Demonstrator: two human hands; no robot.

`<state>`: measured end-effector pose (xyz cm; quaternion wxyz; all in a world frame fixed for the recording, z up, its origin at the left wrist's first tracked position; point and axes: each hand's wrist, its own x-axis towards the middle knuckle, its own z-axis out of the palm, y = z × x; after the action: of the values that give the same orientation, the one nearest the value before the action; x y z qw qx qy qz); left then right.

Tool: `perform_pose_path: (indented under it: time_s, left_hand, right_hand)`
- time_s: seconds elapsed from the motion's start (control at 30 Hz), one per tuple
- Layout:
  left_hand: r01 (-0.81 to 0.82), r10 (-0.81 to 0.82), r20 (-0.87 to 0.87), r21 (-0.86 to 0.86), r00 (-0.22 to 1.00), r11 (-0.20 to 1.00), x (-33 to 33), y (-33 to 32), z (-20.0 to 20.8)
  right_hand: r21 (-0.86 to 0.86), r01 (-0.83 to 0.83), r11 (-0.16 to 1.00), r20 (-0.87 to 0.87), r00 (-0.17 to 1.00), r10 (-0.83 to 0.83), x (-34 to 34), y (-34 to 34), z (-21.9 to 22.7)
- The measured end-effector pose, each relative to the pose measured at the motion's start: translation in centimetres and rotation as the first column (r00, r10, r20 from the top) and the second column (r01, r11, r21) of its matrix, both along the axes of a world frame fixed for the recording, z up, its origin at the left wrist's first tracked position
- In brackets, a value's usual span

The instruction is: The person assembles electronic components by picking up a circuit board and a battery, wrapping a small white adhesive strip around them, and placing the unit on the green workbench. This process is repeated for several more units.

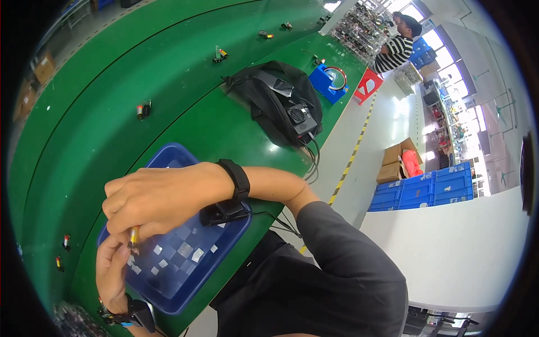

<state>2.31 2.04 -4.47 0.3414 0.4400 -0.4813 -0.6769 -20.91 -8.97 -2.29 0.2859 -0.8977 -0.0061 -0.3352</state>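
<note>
A small yellow cylindrical part (133, 235) with a dark, metallic lower end is pinched between my two hands, over the left side of a blue plastic tray (216, 263). From above, my right hand (160, 196) closes on it, fingers curled and mostly hidden under the back of the hand. My left hand (112, 269) meets it from the lower left, thumb and fingers pressed at its lower end. Small whitish square pieces (197, 255) lie scattered in the tray. Both wrists wear black straps with small devices.
Similar small parts (144, 109) lie along the green surface beyond. A black mesh bag (264, 101) with a black device on it sits past the tray, beside a blue holder with a ring (330, 83). Another person (400, 48) stands at the far end. Cables hang at the table edge.
</note>
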Motion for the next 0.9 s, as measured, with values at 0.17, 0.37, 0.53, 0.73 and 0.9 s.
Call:
perform_pose_path:
  time_s: [0.17,0.37,0.53,0.73,0.9]
  left_hand:
    - [-0.113,0.115,0.087,-0.026,0.99,0.993,-1.1,0.4,-0.1]
    - [-0.053,0.052,0.056,0.006,0.997,0.999,-0.1,0.7,-0.8]
    - [-0.072,0.072,-0.095,0.004,0.993,0.997,-1.5,0.1,-0.7]
    - [-0.109,0.106,-0.118,-0.015,0.987,0.994,-1.7,-0.1,-0.3]
    - [-0.212,0.238,-0.356,0.111,0.904,0.971,-1.7,-0.3,-1.0]
  right_hand:
    - [-0.024,-0.02,1.0,-0.025,0.999,0.02,-0.6,-0.1,0.4]
    - [-0.015,-0.061,0.998,-0.008,0.998,0.061,-0.3,-0.4,0.1]
    - [-0.013,-0.08,0.997,-0.006,0.997,0.08,-0.7,-0.2,0.7]
    - [-0.022,-0.059,0.998,-0.023,0.998,0.059,-0.9,-0.1,0.6]
    - [-0.065,-0.049,0.997,-0.039,0.998,0.047,-0.7,0.2,0.3]
